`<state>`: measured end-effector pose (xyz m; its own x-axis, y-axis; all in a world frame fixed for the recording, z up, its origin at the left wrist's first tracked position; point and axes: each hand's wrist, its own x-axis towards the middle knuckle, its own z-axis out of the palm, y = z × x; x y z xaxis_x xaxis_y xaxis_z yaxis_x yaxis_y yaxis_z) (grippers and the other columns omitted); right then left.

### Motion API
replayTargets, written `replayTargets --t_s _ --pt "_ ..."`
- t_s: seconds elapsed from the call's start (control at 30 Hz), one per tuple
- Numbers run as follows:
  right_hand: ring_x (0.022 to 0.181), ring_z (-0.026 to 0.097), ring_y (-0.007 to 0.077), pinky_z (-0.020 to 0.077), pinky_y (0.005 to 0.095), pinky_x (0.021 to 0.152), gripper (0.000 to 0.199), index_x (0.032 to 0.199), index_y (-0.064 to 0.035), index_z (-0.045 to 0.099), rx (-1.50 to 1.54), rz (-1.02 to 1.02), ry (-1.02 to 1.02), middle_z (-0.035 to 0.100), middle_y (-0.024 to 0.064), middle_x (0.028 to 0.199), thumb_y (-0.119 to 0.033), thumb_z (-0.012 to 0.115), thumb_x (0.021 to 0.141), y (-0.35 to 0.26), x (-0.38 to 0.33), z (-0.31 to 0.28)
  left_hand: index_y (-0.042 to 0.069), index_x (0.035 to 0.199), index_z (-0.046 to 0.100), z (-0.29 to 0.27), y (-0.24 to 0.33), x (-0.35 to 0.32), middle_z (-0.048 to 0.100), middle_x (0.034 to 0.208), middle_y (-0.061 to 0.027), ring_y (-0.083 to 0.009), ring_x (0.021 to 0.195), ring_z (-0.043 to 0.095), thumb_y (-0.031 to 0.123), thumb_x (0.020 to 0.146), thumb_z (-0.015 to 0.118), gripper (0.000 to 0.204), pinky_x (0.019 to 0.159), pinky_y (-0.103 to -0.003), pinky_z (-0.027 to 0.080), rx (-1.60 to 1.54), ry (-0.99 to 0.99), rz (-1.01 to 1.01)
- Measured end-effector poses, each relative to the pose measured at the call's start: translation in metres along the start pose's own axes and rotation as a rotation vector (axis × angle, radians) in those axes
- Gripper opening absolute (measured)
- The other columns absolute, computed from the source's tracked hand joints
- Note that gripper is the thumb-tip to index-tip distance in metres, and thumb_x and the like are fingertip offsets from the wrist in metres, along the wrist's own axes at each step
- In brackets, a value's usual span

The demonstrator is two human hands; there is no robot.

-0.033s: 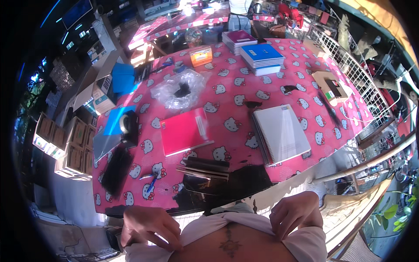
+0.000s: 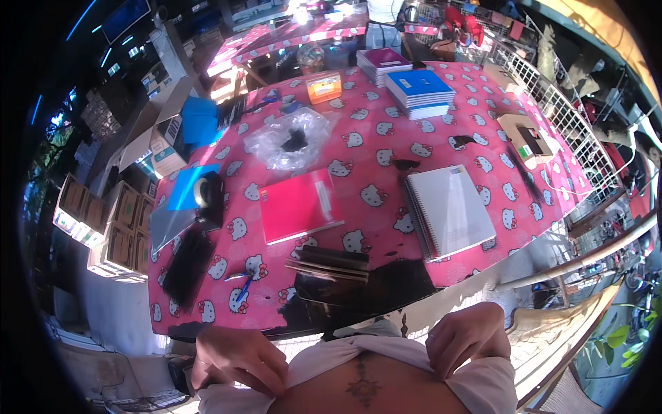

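Note:
At the lower edge, in front of the table, both my hands are closed on the neckline of a pale shirt [image 2: 321, 364]. My left hand [image 2: 238, 357] pinches its left side, and my right hand [image 2: 465, 338] pinches the right side, so the cloth stretches between them. Beyond my hands lies a stack of thin dark strips [image 2: 327, 265] on a black patch at the table's near edge. A blue pen [image 2: 243, 290] rests left of it. Farther in are a pink notebook [image 2: 302, 205] and a white spiral notebook [image 2: 455, 210]. Neither hand touches these.
The pink patterned table [image 2: 376, 196] also bears crumpled clear plastic [image 2: 276, 148], a stack of blue notebooks [image 2: 420, 90], an orange box [image 2: 323, 88] and a black bundle [image 2: 189, 269]. Cardboard boxes [image 2: 121, 214] stand at left. A white wire rack [image 2: 569, 114] borders the right.
The table and its things sit slightly farther right in the picture. Both hands keep their pinch on the shirt in nearly the same place.

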<state>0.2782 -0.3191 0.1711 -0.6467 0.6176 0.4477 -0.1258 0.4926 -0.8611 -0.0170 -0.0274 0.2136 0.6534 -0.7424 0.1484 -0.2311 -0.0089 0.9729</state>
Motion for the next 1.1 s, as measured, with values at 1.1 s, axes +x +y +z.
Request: replayTargets --t_s 1.1 --pt "0.1 0.064 0.0254 0.0457 0.0427 0.09 0.044 0.126 -0.0202 0.062 -1.302 0.961 0.941 0.067 0.0016 0.106 -0.019 0.071 0.082 0.237 0.095 0.034 0.003 0.106 0.071 -0.128 -0.297 -0.103 0.072 0.099 -0.0176 -0.0327 0.091 0.07 0.01 0.09 0.066 0.019 0.078 -0.043 0.058 1.036 1.053 -0.387"
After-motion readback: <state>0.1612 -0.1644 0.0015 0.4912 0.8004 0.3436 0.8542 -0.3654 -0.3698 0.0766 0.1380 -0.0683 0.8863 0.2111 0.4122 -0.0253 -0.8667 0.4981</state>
